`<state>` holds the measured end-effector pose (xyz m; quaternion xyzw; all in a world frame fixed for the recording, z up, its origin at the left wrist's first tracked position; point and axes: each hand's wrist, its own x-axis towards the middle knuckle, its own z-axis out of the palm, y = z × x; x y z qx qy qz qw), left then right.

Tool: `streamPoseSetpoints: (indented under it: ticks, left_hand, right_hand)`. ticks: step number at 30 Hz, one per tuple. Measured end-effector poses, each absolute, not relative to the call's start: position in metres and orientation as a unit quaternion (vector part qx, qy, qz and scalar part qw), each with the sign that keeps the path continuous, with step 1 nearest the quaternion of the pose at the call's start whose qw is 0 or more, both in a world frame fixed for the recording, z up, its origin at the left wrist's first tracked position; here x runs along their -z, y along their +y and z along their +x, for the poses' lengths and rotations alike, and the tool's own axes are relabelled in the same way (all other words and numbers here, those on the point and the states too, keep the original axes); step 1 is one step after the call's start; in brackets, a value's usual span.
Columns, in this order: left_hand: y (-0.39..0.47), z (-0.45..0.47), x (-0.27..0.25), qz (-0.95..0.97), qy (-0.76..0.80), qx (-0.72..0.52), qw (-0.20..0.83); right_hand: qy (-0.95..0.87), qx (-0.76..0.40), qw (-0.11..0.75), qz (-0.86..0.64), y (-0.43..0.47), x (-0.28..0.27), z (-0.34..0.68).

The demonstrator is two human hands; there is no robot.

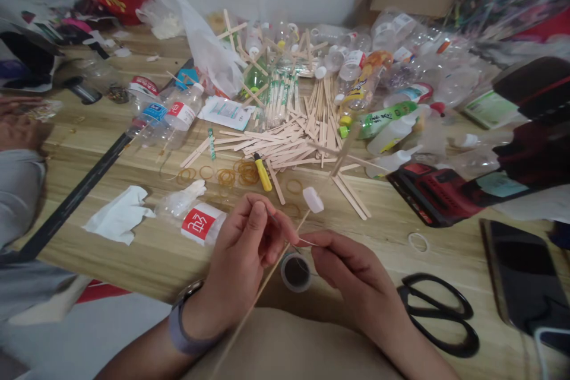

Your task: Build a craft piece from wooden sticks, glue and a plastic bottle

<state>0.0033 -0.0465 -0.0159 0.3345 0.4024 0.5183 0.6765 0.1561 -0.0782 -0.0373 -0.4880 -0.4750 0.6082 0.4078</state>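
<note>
My left hand (pixel 249 240) is closed, its fingertips pinched around a thin wooden stick (pixel 256 297) and a fine thread. The stick slants up from my lap. Near its upper end sits a white bottle cap (pixel 313 199), and past that are crossed flat wooden sticks (pixel 342 160), blurred. My right hand (pixel 351 276) pinches a pale strand of the thread (pixel 307 242) close to the left fingertips. Whether the thread is wound on the stick, I cannot tell. Just below my fingers stands a small round spool (pixel 296 272) with a dark centre.
Black scissors (pixel 439 312) and a phone (pixel 521 279) lie right, below a red-black power tool (pixel 427 193). Ahead are loose craft sticks (pixel 285 145), a yellow screwdriver (pixel 262 173), rubber bands (pixel 243 173) and plastic bottles (pixel 180 113). A person's sleeve (pixel 20 190) shows left.
</note>
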Motion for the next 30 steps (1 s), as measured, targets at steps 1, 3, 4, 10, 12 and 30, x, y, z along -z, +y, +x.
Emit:
streamPoseSetpoints:
  ticks: [1, 3, 4, 10, 12, 30]
  left_hand:
    - [-0.045, 0.003, 0.015, 0.324, 0.398, -0.514, 0.688]
    - [-0.043, 0.003, 0.014, 0.314, 0.395, -0.506, 0.699]
    - [-0.042, 0.002, 0.014, 0.316, 0.397, -0.502, 0.701]
    - [-0.044, 0.002, 0.023, 0.389, 0.381, -0.461, 0.7]
    - [-0.045, 0.002, 0.024, 0.409, 0.375, -0.455, 0.696]
    - [-0.035, -0.012, -0.022, 0.709, 0.335, -0.229, 0.577]
  right_hand:
    - [-0.474, -0.628, 0.404, -0.467, -0.078, 0.037, 0.156]
    - [-0.468, -0.648, 0.407, -0.443, -0.078, 0.038, 0.155]
    - [-0.467, -0.64, 0.423, -0.44, -0.077, 0.039, 0.154]
    - [-0.347, -0.678, 0.535, -0.367, -0.073, 0.046, 0.149]
    - [-0.25, -0.75, 0.532, -0.302, -0.072, 0.047, 0.145]
    - [-0.309, -0.738, 0.475, -0.367, -0.058, 0.013, 0.152]
